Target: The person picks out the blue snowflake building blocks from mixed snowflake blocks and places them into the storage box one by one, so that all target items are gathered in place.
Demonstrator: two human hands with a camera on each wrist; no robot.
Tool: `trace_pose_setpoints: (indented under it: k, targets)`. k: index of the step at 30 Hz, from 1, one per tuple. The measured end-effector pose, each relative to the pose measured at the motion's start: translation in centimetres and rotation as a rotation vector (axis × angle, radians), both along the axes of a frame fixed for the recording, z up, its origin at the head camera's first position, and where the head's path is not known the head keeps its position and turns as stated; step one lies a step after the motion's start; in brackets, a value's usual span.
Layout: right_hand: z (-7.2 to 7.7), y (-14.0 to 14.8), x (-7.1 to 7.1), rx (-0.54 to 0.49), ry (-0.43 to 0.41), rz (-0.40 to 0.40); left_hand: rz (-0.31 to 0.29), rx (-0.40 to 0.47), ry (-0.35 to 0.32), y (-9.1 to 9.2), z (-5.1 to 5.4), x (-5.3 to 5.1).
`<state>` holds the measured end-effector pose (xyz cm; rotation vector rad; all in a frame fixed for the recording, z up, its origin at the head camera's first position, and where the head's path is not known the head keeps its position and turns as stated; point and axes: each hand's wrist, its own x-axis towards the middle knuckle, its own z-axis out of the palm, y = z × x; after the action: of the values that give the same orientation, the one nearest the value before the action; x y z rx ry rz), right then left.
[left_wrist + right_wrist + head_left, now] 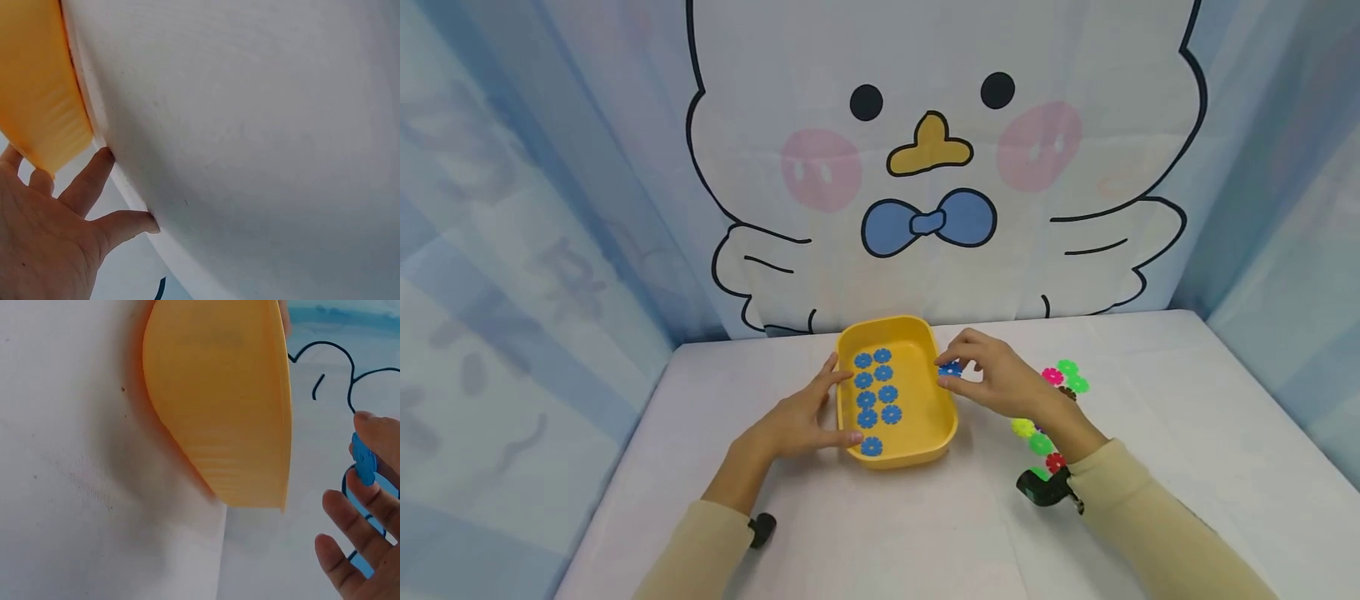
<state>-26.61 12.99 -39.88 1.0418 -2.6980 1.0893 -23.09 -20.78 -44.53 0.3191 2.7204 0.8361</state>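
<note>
My right hand (992, 373) pinches a blue flower-shaped plastic disc (950, 369) between thumb and fingertip, just by the right rim of a yellow tray (917, 417). In the right wrist view the pinched disc stands on edge, the other fingers spread. Along the tray's left side lies my left hand (801, 419), thumb and fingers spread wide and touching its rim. The left wrist view shows those fingers (87, 181) mostly straight against the tray's end. Several blue discs (866, 399) lie flat in two rough columns in the tray's left half, one lower disc near the left thumb.
Loose discs in green (1067, 367), pink (1052, 377), yellow (1022, 427) and red (1055, 462) lie on the white table (925, 533) right of the tray, partly hidden by the right forearm. A curtain (925, 283) with a cartoon print hangs behind the table.
</note>
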Motion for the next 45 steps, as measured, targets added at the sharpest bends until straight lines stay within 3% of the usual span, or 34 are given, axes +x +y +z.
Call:
trace_pose_setpoints:
  k: [12,30,45]
  targets:
    - [0.0,-2.2,0.2,-0.002,-0.034,0.057,-0.012,-0.029,0.019,0.2,0.2,-0.3]
    - [-0.7,-4.7,-1.0,0.115,-0.094,0.171,0.002,-0.041,0.014,0.4,0.1,-0.4]
    - [-1.4,-6.8,-0.3,0.240,-0.149,0.252,0.006,-0.025,0.014,0.4,-0.1,-0.4]
